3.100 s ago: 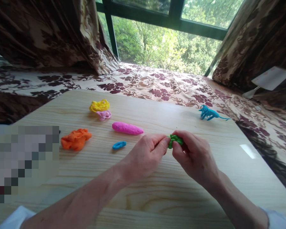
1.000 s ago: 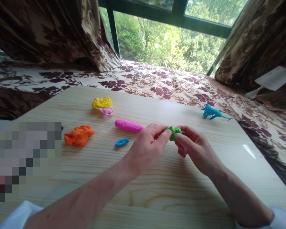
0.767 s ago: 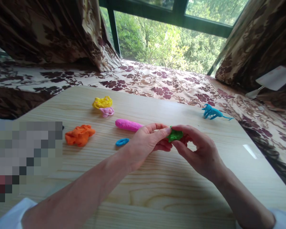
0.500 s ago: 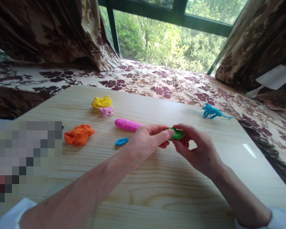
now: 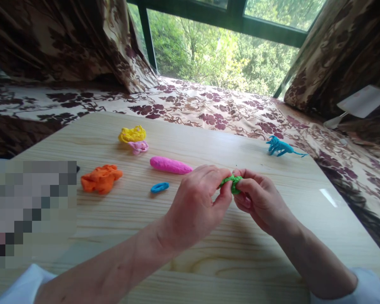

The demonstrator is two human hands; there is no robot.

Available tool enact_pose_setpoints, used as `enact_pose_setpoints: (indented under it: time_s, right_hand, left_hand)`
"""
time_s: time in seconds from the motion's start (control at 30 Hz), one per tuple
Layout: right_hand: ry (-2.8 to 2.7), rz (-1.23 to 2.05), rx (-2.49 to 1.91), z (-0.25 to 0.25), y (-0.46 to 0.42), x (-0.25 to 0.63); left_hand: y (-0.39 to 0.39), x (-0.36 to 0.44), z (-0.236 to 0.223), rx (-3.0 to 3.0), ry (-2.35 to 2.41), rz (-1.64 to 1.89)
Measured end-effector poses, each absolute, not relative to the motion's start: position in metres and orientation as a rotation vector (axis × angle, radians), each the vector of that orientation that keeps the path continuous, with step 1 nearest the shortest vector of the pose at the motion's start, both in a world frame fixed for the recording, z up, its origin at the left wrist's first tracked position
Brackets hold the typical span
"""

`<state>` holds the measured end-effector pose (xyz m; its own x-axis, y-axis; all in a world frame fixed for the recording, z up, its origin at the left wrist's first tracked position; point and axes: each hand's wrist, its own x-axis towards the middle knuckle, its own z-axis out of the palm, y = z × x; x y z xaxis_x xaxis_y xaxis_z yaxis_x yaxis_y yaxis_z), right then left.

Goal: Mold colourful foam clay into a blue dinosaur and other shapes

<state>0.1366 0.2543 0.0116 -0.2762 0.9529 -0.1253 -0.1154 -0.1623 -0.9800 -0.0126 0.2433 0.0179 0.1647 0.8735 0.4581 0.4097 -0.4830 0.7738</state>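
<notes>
A small lump of green modelling clay (image 5: 236, 185) with a bumpy, twisted surface is pinched between both hands above the table. My left hand (image 5: 201, 194) grips its left side with thumb and fingers. On the other side, my right hand (image 5: 256, 196) holds it the same way, partly hiding it. Behind the left hand lies a thick pink clay roll (image 5: 170, 165), its right end near the fingers. A flat blue clay ring (image 5: 160, 187) rests on the table left of that hand.
On the wooden table (image 5: 190, 274) sit an orange clay lump (image 5: 101, 179), a yellow clay piece (image 5: 132, 134) touching a light pink one (image 5: 139, 147), and a blue clay animal figure (image 5: 281, 146) at the far right. A blurred-out patch covers the left edge.
My left hand has turned, its back now raised and its thumb lower on the green clay. More of the pink roll and the whole blue ring now show. The view has shifted slightly.
</notes>
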Motion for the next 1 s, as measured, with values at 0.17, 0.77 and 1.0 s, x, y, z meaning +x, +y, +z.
enact_pose_setpoints:
  time_s: [0.17,0.77,1.0]
  right_hand:
    - [-1.018,1.909,-0.863,0.016,0.256,0.139]
    - [-1.617,1.238,-1.137,0.023,0.261,0.148]
    - [-1.626,1.276,-1.112,0.020,0.255,0.141]
  left_hand:
    - [0.245,-0.014,0.018,2.043,1.101,1.428]
    - [0.258,-0.022,0.014,1.136,0.909,0.914]
    - [0.261,-0.023,0.013,1.119,0.968,0.867]
